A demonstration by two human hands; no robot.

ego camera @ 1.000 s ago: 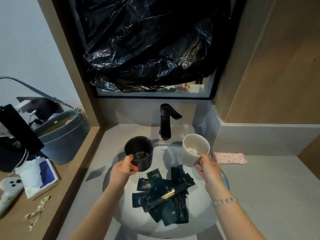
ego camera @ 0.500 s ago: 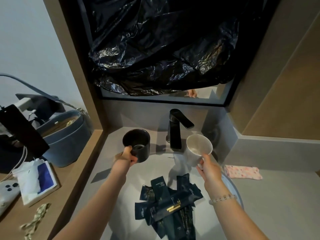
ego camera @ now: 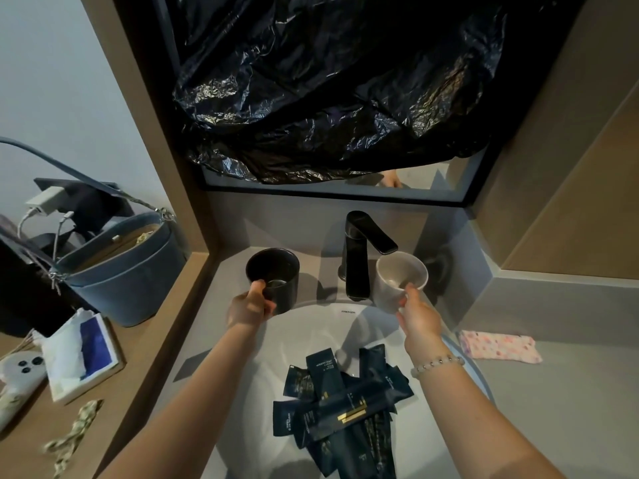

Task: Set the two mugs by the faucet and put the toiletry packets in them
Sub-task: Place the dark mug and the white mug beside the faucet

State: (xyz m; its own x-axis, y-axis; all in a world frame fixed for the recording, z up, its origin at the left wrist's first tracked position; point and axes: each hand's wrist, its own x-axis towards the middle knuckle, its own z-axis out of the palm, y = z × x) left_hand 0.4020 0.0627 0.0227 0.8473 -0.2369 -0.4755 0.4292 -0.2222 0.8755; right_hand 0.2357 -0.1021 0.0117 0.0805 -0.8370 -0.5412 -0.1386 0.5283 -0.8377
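A black faucet (ego camera: pixel 358 257) stands at the back of the white sink (ego camera: pixel 262 350). My left hand (ego camera: pixel 249 305) grips a black mug (ego camera: pixel 273 276) on the counter left of the faucet. My right hand (ego camera: pixel 418 318) holds a white mug (ego camera: pixel 397 278) just right of the faucet, at the sink's back edge; I cannot tell whether it rests on the counter. Both mugs are upright and hold no packets. Several dark blue toiletry packets (ego camera: pixel 342 409) lie piled in the sink basin between my forearms.
A blue bucket bag (ego camera: pixel 128 278) stands on the wooden ledge at left, with a tissue pack (ego camera: pixel 81 354), a phone (ego camera: pixel 17 375) and chargers near it. A pink patterned cloth (ego camera: pixel 499 347) lies on the grey counter at right. Black plastic (ego camera: pixel 328 91) covers the mirror.
Both hands carried the mugs away from me toward the faucet: the black one went to its left, the white one to its right. The packets stayed in the sink.
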